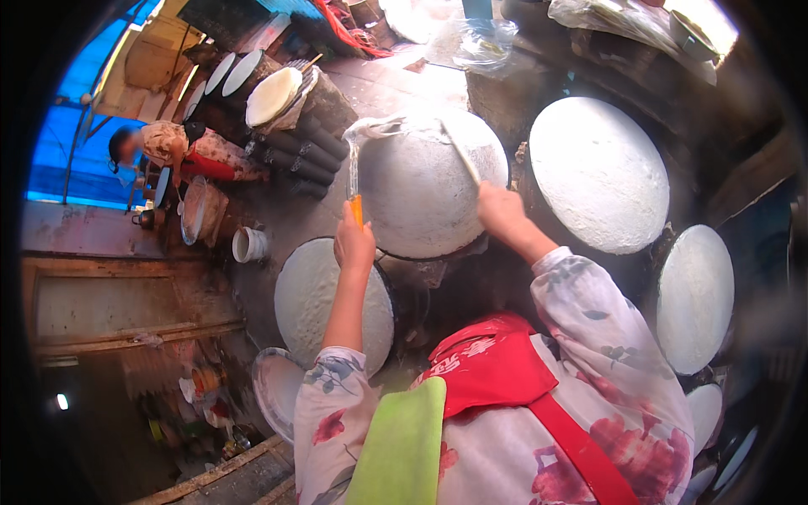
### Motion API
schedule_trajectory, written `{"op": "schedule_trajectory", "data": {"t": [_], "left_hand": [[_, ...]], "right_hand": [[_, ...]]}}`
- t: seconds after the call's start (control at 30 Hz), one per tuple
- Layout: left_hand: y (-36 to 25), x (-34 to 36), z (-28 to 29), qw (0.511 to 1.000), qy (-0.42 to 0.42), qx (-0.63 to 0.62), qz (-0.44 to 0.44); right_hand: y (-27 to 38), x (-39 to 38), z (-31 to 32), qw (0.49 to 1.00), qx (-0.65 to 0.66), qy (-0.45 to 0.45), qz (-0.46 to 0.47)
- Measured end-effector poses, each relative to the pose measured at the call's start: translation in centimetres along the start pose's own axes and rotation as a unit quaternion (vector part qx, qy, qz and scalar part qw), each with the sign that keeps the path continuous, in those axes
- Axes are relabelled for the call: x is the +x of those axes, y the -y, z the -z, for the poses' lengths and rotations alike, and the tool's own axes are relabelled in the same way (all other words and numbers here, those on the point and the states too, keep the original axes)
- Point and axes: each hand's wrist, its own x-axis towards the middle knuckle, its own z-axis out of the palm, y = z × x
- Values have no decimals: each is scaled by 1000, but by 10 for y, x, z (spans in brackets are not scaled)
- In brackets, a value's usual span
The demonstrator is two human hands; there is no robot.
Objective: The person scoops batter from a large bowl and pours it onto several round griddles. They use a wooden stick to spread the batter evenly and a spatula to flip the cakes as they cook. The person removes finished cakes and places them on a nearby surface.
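My left hand (354,244) grips an orange-handled thin rod (354,181) that stands upright, its top under the lifted edge of a thin white sheet (379,128). My right hand (500,209) holds a pale flat stick (461,153) angled up and left over the same round white steaming surface (421,198). The sheet's edge is peeled up at the round's top left. Both forearms reach forward from flowered sleeves above a red apron.
Three more white rounds lie around: one below my left arm (305,299), a large one at right (599,172), a smaller one far right (694,299). Dark stacked tubes (299,151) and a covered pot (273,97) stand behind. Another person (181,151) bends at left near a white cup (249,244).
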Motion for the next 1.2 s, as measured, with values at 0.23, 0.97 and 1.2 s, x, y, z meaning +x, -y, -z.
{"op": "schedule_trajectory", "data": {"t": [0.23, 0.97, 1.2], "left_hand": [[28, -26, 17, 999, 11, -3, 34], [38, -108, 70, 990, 29, -123, 67], [21, -129, 83, 970, -2, -226, 90]], "right_hand": [[12, 19, 21, 998, 15, -20, 54], [1, 78, 11, 982, 45, -5, 182], [27, 52, 17, 957, -50, 21, 285]]}}
